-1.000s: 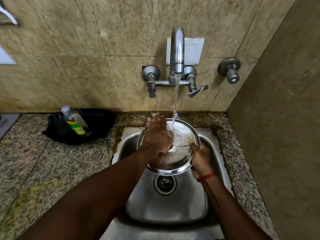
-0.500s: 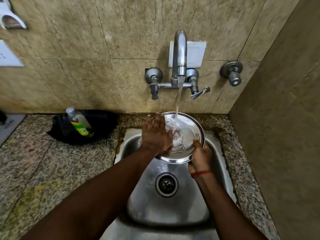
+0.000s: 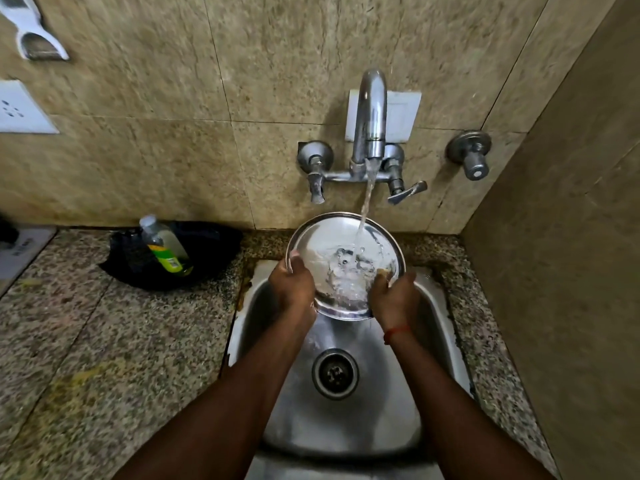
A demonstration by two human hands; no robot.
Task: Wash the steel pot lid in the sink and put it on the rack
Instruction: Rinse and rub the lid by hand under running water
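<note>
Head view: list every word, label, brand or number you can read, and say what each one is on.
No text can be read.
Plastic bottle, green and yellow label: print too blurred to read.
White flat object at the counter's left edge: dark marks, too blurred to read.
Nothing else shows writing.

Glossy wet steel lid [image 3: 332, 247], dull brushed-steel sink [image 3: 349, 427], rough speckled granite counter [image 3: 121, 341], matt stone-look wall tiles [image 3: 166, 64].

Lid [image 3: 332, 247] held over sink [image 3: 429, 306], under tap [image 3: 370, 112]; bottle [image 3: 164, 245] on counter [image 3: 121, 341], left of sink.
</note>
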